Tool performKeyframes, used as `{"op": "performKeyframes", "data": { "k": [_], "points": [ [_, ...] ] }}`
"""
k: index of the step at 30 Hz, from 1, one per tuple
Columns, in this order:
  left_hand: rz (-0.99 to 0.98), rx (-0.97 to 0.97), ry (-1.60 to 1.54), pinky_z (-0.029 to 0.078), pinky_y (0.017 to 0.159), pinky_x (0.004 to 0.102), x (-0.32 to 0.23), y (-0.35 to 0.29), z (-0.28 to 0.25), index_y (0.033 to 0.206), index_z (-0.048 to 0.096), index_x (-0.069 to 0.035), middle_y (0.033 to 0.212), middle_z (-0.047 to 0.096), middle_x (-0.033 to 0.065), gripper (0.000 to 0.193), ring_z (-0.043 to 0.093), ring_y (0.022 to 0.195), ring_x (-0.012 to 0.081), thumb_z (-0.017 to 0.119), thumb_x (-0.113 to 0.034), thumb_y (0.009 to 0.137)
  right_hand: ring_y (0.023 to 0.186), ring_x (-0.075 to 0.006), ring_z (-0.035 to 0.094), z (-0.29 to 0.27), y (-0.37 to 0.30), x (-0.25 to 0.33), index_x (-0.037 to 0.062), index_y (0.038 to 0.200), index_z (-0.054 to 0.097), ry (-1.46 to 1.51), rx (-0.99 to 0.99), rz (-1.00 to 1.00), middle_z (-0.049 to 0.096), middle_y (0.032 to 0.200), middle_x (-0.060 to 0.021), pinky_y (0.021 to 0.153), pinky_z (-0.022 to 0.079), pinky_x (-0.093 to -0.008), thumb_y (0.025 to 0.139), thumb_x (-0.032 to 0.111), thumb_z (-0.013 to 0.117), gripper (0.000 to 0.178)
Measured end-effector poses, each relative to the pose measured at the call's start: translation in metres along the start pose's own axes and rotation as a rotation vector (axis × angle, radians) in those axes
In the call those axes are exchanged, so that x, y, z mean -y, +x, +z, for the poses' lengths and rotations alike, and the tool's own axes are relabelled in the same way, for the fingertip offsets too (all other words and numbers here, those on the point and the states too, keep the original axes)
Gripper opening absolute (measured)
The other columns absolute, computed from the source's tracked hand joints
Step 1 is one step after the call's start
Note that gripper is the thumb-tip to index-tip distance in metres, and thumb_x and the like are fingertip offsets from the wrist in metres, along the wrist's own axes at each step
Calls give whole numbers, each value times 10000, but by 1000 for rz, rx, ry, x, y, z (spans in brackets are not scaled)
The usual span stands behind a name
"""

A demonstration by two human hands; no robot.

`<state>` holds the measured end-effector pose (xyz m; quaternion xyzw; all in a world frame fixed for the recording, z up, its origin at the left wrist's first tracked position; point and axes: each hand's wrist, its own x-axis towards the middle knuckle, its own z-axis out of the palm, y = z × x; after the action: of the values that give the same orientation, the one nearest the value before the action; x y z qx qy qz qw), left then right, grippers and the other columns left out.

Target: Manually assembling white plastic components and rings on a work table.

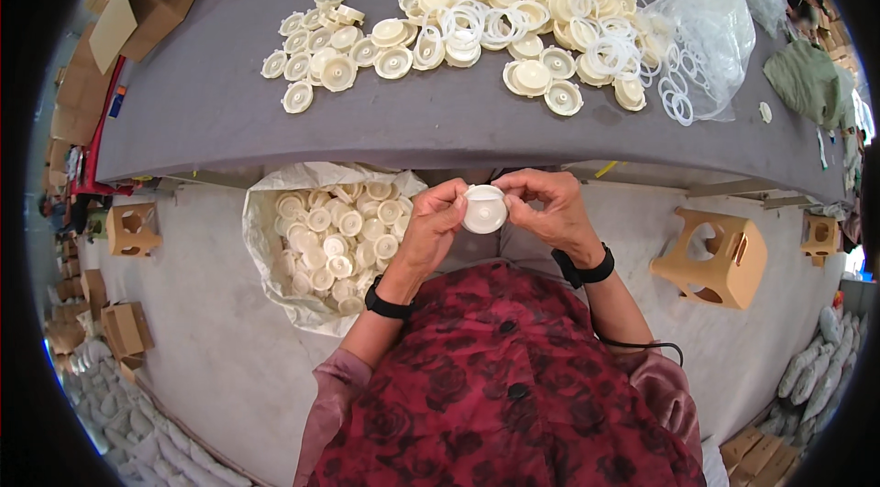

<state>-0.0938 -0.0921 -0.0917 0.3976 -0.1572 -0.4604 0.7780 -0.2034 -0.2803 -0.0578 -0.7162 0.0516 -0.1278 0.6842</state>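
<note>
Over my lap, just off the table's near edge, I hold a round cream plastic cap (484, 216) with both hands. My left hand (434, 219) pinches its left edge between thumb and fingers. From the other side, my right hand (544, 204) grips the upper right rim, its fingers bent. A pale strip crosses the cap's upper part; whether it is a separate ring, I cannot tell. Ahead on the table lies a wide heap of similar cream caps (393, 62). Thin white rings (462, 22) lie among them.
A white sack (266, 271) full of cream caps stands on the floor at my left. The grey-covered table (220, 111) spans the front. At its right lies a clear plastic bag (710, 19) with rings beside it. A tan stool (724, 258) stands right; cartons (124, 331) stand left.
</note>
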Motion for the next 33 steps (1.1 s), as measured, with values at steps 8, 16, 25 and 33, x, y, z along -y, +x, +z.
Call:
{"op": "performKeyframes", "data": {
  "k": [8,16,25,33],
  "points": [
    [0,17,126,347,714,224,-12,2,17,859,610,-44,812,534,-45,240,450,778,44,597,-241,995,696,-54,593,1,2,16,-32,1003,690,-12,67,73,674,820,-20,642,487,-220,931,73,629,141],
    [-18,-66,76,343,673,215,-13,8,11,812,574,-75,806,532,-54,246,452,740,37,580,-241,994,803,-86,624,8,-5,9,-13,1128,697,115,-38,45,714,974,-57,729,513,-249,936,57,611,222],
    [-41,-7,-34,435,797,256,-11,4,7,848,563,-73,912,581,8,213,543,863,96,642,-242,950,848,-100,653,3,-13,-3,-2,1167,687,129,32,30,722,995,-55,768,526,-247,863,17,676,305],
    [-16,77,214,379,737,246,-18,5,6,812,567,-69,857,532,-13,261,481,813,80,647,-274,953,796,-145,673,8,-8,15,-4,1045,686,-71,36,-33,706,907,-81,742,530,-260,819,17,654,229]
  ]
}}
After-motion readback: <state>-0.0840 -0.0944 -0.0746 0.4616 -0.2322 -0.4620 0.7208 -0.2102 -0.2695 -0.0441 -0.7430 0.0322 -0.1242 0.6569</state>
